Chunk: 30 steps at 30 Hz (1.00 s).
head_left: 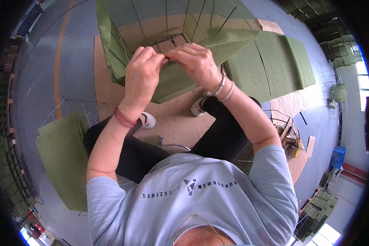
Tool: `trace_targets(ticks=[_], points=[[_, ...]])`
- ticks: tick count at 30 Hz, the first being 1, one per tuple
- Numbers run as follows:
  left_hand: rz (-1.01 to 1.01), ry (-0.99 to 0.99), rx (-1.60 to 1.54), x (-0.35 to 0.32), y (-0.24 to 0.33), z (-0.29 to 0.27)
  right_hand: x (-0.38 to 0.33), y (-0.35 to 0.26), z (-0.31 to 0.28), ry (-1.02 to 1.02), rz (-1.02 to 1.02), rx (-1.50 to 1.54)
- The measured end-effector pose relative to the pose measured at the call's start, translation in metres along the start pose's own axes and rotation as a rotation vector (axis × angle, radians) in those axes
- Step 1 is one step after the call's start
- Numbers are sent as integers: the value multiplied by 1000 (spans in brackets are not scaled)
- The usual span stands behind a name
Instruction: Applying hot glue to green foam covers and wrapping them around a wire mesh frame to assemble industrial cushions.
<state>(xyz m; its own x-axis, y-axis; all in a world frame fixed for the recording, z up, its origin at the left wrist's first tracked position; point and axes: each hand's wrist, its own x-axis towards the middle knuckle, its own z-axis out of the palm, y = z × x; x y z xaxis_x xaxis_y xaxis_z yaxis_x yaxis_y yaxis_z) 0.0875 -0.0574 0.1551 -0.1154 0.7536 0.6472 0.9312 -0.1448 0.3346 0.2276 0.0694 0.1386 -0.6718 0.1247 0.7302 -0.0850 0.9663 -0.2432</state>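
Fingers of left hand and right hand pinch narrowly at mesh (gripped bit hidden). Steady tension should help.

Orange line runs along grey floor, left. Far right: blue plastic crate near pale wall; red band just beside crate; bright window in wall.

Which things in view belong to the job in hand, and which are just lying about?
In the job:
left hand
right hand
green fabric, both hands at its edge
its wire frame

Apparently lying about:
green panel at left
short dark rod at right
blue crate
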Motion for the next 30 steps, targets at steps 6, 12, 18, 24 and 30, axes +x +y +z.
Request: trace_targets(ticks=[6,12,18,24,30], points=[[-279,-190,-235,19,-13,-9,28,0,-13,-302,342,127],[-266,-255,-329,15,-15,-8,35,26,-31,-195,453,310],[61,37,-97,4,1,4,1,11,-36,-136,27,-42],[93,-32,-37,14,9,24,-6,23,-36,-170,87,46],[-24,-100,-173,32,-5,20,20,23,-39,-370,349,84]])
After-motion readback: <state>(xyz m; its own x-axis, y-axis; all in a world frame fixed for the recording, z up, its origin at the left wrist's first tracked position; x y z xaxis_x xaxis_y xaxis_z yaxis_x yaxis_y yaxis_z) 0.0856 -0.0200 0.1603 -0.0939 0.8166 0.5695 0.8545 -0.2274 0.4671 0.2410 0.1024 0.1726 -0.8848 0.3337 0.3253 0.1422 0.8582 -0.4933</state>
